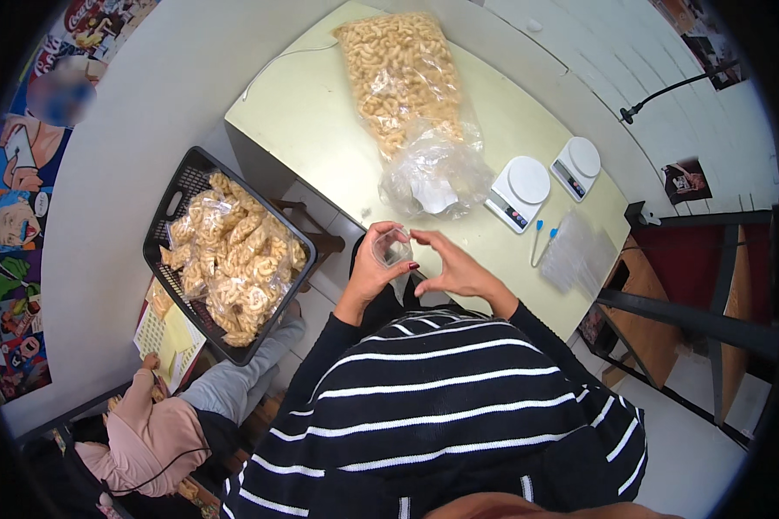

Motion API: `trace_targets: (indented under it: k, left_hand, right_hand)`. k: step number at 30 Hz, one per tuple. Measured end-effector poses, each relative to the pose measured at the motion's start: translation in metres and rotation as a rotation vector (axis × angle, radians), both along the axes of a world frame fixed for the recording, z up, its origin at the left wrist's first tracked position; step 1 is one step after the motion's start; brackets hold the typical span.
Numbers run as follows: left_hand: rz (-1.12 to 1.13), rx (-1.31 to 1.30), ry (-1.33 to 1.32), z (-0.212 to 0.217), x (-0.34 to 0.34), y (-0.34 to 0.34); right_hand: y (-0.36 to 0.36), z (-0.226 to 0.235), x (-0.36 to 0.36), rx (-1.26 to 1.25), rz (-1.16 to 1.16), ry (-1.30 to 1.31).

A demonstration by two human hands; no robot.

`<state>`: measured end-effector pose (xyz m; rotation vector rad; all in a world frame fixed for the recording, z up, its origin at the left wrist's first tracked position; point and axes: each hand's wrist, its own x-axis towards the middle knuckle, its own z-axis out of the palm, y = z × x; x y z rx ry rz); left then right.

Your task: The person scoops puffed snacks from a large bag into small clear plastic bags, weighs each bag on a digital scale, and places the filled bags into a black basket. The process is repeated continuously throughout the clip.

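Note:
My left hand [370, 270] is closed round a small clear plastic bag [393, 246], whose mouth stands open and rounded. Close by on its right, my right hand [460, 266] curves into a C shape with thumb and fingers apart. Its fingertips come near the bag's rim; whether they touch it I cannot tell. Beyond both hands, a large clear sack of puffed, curled snacks [400, 73] lies on the pale table [307, 112]. The sack's loose, crumpled mouth [441, 169] points toward me, with a white patch showing in it.
Two white kitchen scales [528, 179] stand on the table's right, near blue-tipped tongs [537, 242] and a stack of clear bags [577, 255]. At left, a black crate [201, 164] holds several filled snack bags [234, 251]. A seated person [160, 424] is at lower left.

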<state>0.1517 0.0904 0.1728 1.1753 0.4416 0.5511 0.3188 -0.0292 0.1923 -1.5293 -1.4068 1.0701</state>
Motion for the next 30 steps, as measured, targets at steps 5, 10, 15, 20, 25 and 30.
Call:
trace_targets:
  k: [5, 10, 15, 20, 25, 30]
  left_hand:
    - [0.124, 0.109, 0.067, -0.003, 0.005, -0.01]
    - [0.186, 0.05, 0.079, -0.001, 0.003, -0.026]
    - [0.281, 0.035, 0.059, -0.003, -0.001, -0.018]
    - [0.301, -0.031, 0.05, -0.007, -0.001, -0.004]
    - [0.273, 0.041, 0.043, -0.014, 0.001, 0.004]
    - [0.235, 0.117, 0.12, -0.003, 0.013, 0.013]
  right_hand:
    - [0.004, -0.017, -0.024, -0.001, -0.045, 0.067]
    - [-0.001, -0.035, -0.018, -0.199, 0.003, 0.071]
    - [0.004, -0.026, -0.002, -0.018, -0.086, 0.075]
    - [0.011, -0.051, 0.027, -0.047, -0.305, -0.088]
    - [0.045, -0.065, 0.029, 0.12, -0.426, -0.376]
    - [0.091, -0.094, 0.056, 0.014, -0.469, -0.766]
